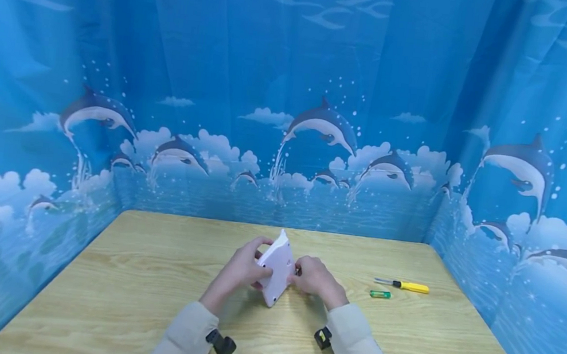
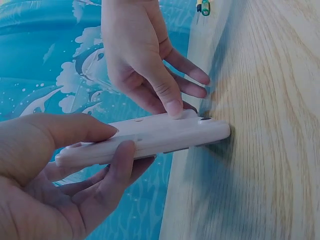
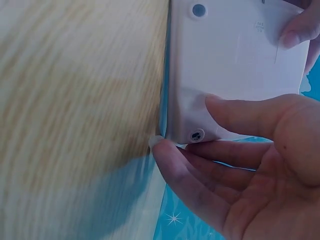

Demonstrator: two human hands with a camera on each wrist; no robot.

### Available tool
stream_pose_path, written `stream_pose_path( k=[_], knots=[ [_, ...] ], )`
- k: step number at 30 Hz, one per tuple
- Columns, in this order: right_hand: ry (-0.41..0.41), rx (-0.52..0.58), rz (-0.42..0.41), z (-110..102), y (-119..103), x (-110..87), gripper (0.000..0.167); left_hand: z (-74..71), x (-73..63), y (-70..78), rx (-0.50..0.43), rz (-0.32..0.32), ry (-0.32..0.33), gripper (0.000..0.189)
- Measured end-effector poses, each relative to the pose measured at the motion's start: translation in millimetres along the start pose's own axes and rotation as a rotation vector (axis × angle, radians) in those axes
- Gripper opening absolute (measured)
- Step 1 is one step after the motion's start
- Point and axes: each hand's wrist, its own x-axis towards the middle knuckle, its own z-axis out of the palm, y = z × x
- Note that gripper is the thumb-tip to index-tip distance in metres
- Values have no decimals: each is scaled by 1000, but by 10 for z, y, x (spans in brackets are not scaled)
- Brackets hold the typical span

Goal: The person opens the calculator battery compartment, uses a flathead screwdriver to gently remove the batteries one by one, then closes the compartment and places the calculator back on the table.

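A flat white plastic device with rounded corners is held up on edge above the table, its back turned toward the right hand. Dark round feet and small raised print show on that back in the right wrist view. The left hand grips one end, thumb on the back and fingers on the opposite face. At a lower corner, the right hand pinches the device, its thumb on the back and its fingers at the edge and behind. The device's front face is mostly hidden.
To the right on the wooden table lie a screwdriver with a yellow handle and a green battery. A blue curtain printed with dolphins stands around the table's back and sides.
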Motion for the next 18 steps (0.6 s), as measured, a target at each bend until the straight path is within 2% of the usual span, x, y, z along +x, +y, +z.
stream_pose_path(
  k=[10, 18],
  knots=[
    [-9, -17, -24, -2, 3, 18, 15, 8, 9, 2, 37, 68, 64, 63],
    [-11, -16, -61, 8, 8, 32, 13, 18, 4, 15, 67, 79, 108, 57]
  ],
)
